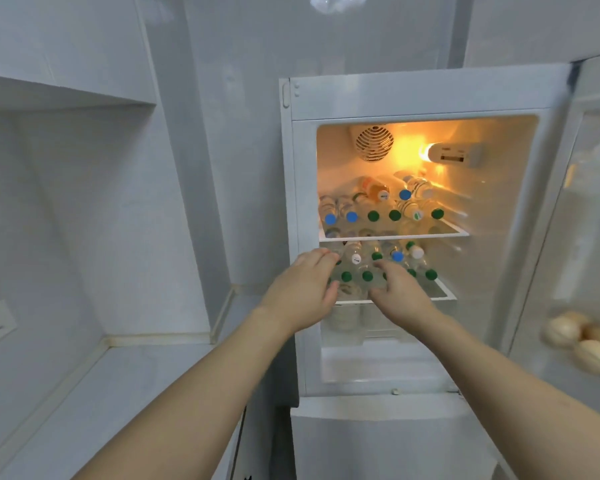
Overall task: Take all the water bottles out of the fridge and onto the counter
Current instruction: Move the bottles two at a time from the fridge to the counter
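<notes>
Stood before the open fridge (426, 98), both arms stretched toward its lower shelf (444, 295). Left hand (303, 292) curled round the left-most bottles lying there, fingers over their caps; right hand (397, 292) likewise wrapped over bottles beside it. Water bottles (373, 215) lay caps-outward on the upper shelf too. Counter (118, 393) lay at left. Eggs (582, 341) sat in the door.

Clear plastic bottles (373, 211); glossy white fridge (426, 95); smooth counter (118, 375).

Fridge shelves (392, 235) stacked with lying water bottles (373, 215).
</notes>
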